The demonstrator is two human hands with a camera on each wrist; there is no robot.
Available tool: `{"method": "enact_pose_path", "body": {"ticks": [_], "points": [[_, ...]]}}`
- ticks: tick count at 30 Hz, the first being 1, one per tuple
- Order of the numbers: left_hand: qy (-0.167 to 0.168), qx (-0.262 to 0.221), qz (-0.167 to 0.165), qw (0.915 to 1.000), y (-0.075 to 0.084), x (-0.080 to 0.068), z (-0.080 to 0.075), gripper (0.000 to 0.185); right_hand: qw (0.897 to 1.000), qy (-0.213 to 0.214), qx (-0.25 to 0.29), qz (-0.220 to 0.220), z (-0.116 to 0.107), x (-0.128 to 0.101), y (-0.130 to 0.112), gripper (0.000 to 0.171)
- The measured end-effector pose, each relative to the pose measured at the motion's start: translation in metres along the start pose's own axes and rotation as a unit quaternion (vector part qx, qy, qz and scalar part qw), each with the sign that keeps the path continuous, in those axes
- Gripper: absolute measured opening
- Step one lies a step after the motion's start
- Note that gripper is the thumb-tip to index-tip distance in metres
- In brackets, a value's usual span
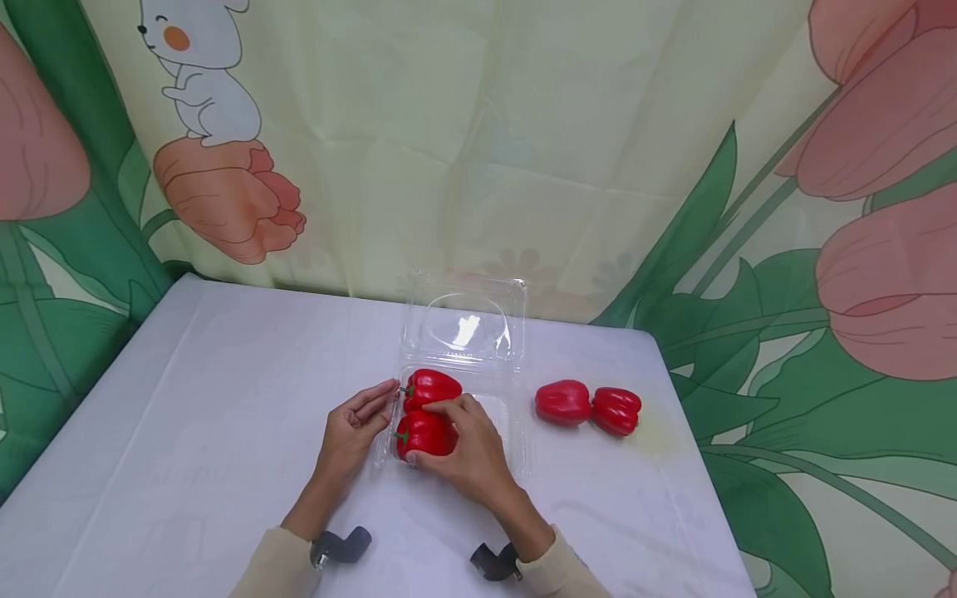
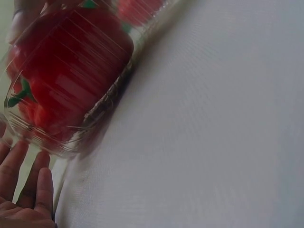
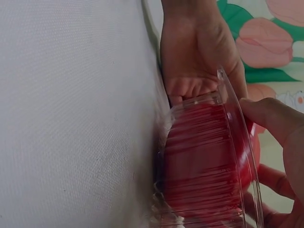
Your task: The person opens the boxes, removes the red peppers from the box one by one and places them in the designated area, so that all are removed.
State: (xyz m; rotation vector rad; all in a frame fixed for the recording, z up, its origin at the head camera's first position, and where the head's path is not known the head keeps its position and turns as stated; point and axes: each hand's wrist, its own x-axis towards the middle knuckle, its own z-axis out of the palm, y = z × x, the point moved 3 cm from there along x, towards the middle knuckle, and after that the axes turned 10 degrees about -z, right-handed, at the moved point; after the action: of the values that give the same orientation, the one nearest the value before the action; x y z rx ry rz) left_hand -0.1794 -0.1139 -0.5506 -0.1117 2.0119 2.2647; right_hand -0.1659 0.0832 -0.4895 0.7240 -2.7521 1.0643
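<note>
A clear plastic clamshell box (image 1: 516,453) lies on the table, its lid (image 1: 437,328) raised at the back. Two red bell peppers with green stems sit in its left half, a far pepper (image 1: 434,385) and a near pepper (image 1: 419,432), stems pointing left. My right hand (image 1: 471,453) holds the near pepper from above, thumb on its front side and fingers at the back. At the box's left edge, my left hand (image 1: 351,432) has its fingertips at the rim, the fingers loosely extended. Through the ribbed wall, the left wrist view shows a pepper (image 2: 76,61).
Right of the box, two more red peppers lie end to end on the white cloth: a left one (image 1: 562,403) and a right one (image 1: 616,410). A printed curtain (image 1: 598,166) hangs behind the table (image 1: 224,399).
</note>
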Motion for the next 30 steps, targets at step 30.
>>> {"method": "enact_pose_path", "body": {"ticks": [30], "points": [[0.002, 0.004, -0.008, 1.0, 0.001, 0.001, 0.0, 0.044, 0.993, 0.036, 0.11, 0.012, -0.013, 0.001, 0.006, 0.067]]}}
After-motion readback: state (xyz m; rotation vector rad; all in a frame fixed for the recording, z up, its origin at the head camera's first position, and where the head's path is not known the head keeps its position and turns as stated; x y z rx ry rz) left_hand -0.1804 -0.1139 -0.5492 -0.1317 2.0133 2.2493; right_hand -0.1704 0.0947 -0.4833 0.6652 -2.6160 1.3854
